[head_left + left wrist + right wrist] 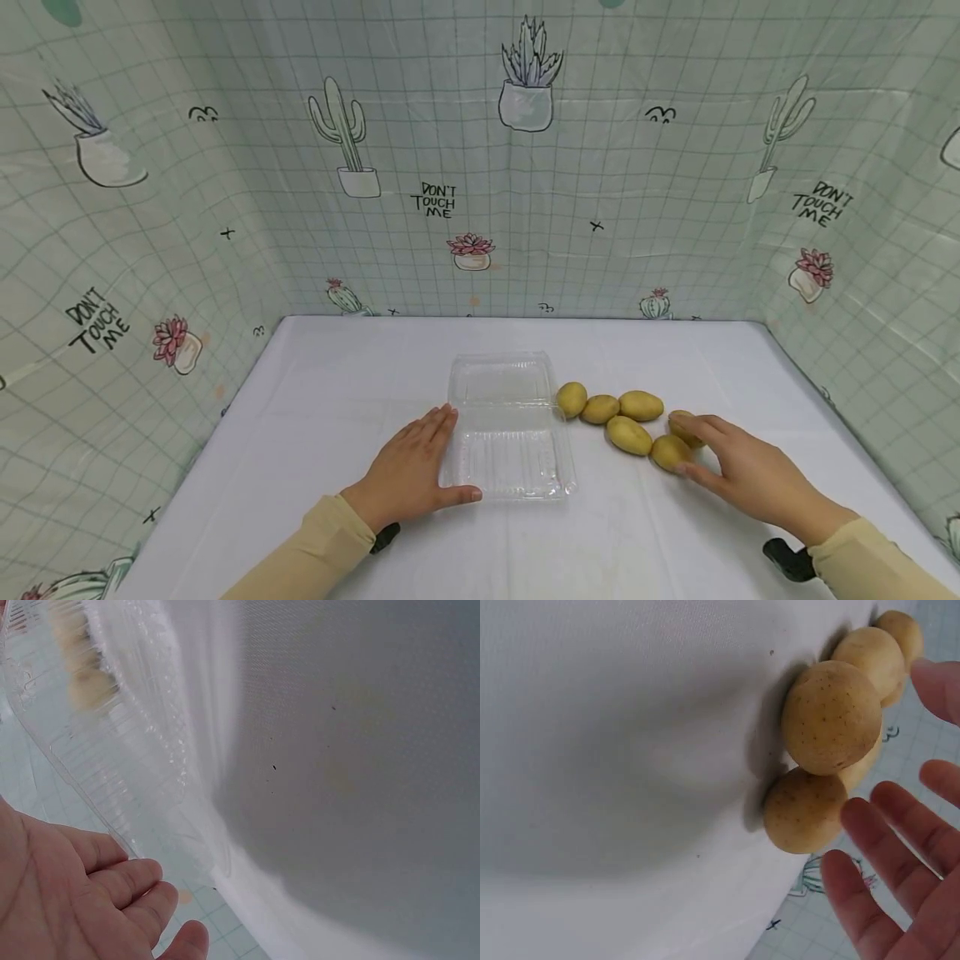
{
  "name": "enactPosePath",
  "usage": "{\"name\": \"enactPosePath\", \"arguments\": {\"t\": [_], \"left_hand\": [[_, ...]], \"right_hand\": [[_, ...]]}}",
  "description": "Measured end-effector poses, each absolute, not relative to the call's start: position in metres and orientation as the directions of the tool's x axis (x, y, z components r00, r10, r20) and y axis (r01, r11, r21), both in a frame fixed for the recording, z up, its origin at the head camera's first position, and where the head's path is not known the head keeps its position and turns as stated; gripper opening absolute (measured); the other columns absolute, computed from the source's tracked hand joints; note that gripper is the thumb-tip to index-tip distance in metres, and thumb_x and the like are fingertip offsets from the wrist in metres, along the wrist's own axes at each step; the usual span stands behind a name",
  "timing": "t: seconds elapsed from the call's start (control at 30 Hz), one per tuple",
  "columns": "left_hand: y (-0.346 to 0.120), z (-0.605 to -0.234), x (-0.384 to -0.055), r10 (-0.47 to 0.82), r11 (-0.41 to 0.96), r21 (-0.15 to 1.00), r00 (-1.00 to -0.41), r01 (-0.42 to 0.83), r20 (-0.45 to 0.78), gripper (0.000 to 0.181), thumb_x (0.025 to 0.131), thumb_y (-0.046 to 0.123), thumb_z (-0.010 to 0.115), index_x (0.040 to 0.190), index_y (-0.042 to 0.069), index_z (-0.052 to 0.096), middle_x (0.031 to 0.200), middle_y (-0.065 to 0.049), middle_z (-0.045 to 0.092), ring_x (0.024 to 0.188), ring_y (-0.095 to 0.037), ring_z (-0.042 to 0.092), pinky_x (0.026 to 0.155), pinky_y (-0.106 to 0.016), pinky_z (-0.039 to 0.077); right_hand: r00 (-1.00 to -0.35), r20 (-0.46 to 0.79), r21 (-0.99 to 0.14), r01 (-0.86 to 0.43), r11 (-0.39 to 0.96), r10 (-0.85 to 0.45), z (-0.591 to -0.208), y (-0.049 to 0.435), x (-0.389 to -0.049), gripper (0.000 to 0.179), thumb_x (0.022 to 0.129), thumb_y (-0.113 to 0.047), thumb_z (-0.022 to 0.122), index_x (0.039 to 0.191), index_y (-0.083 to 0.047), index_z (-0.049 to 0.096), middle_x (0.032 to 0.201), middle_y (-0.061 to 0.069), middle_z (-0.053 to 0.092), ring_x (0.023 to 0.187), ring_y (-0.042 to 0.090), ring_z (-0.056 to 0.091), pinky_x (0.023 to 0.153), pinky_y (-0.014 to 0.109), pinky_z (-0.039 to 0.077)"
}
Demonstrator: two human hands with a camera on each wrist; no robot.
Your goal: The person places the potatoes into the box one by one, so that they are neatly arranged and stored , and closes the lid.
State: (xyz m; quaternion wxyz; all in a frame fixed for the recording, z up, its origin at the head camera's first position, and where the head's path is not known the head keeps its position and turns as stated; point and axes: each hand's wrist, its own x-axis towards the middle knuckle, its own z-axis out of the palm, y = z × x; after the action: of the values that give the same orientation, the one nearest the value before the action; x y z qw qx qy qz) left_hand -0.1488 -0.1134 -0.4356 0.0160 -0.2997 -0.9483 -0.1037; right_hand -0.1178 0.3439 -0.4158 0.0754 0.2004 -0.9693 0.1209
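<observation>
Six potatoes point(629, 436), left of right hand point(750, 473), two (rightmost) at fingertips point(859, 815)

head: potato point(678, 427) farthest from clear container point(513, 465) part-hidden by right hand point(753, 473) | left wrist: potatoes point(91, 684) behind clear container blurred

Past the white counter point(360, 367), ahead and on both sides, I see a pale green gridded backdrop point(600, 275) printed with potted cacti point(343, 125), pinkish succulents point(471, 252) and black "DON'T TOUCH ME" lettering point(433, 200).

The container point(513, 433) looks glossy plastic, the potatoes point(628, 436) smooth, the tablecloth point(360, 375) matt fabric.
</observation>
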Motion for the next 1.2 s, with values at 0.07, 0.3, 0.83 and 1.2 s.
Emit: {"name": "enactPosePath", "arguments": {"t": [0.07,0.3,0.83,1.2], "left_hand": [[-0.114,-0.436,-0.149,0.563,0.801,0.185,-0.821,0.570,0.093,0.112,0.084,0.079,0.053,0.152,-0.007,0.032,0.157,-0.021,0.032,0.144,-0.034,0.030,0.114,-0.048,0.029],[-0.114,-0.437,-0.148,0.560,0.802,0.189,-0.823,0.567,0.091,0.112,0.083,0.078,0.055,0.153,-0.006,0.031,0.157,-0.021,0.031,0.145,-0.033,0.030,0.114,-0.047,0.030],[-0.113,-0.437,-0.148,0.561,0.802,0.189,-0.823,0.567,0.089,0.112,0.084,0.078,0.054,0.153,-0.006,0.030,0.158,-0.020,0.031,0.145,-0.032,0.029,0.115,-0.046,0.028],[-0.113,-0.437,-0.149,0.556,0.807,0.192,-0.828,0.559,0.076,0.113,0.083,0.081,0.051,0.153,-0.005,0.029,0.158,-0.020,0.030,0.146,-0.032,0.028,0.115,-0.047,0.028]], "right_hand": [[-0.908,0.184,-0.202,-0.409,0.890,-0.376,-0.418,0.344,-0.118,0.062,0.086,-0.033,0.080,0.138,-0.013,0.055,0.121,0.005,0.062,0.099,0.026,0.066,0.061,0.042,0.055],[-0.912,0.134,-0.208,-0.409,0.889,-0.388,-0.426,0.344,-0.118,0.061,0.084,-0.031,0.082,0.137,-0.014,0.058,0.124,0.007,0.060,0.097,0.026,0.067,0.062,0.041,0.056],[-0.869,0.196,-0.177,-0.487,0.855,-0.455,-0.431,0.341,-0.121,0.051,0.079,-0.020,0.085,0.127,-0.019,0.066,0.123,0.008,0.059,0.105,0.032,0.063,0.073,0.049,0.056],[-0.863,0.209,-0.179,-0.495,0.850,-0.459,-0.433,0.342,-0.121,0.055,0.077,-0.017,0.087,0.128,-0.018,0.067,0.109,0.003,0.053,0.076,0.011,0.057,0.058,0.030,0.050]]}}
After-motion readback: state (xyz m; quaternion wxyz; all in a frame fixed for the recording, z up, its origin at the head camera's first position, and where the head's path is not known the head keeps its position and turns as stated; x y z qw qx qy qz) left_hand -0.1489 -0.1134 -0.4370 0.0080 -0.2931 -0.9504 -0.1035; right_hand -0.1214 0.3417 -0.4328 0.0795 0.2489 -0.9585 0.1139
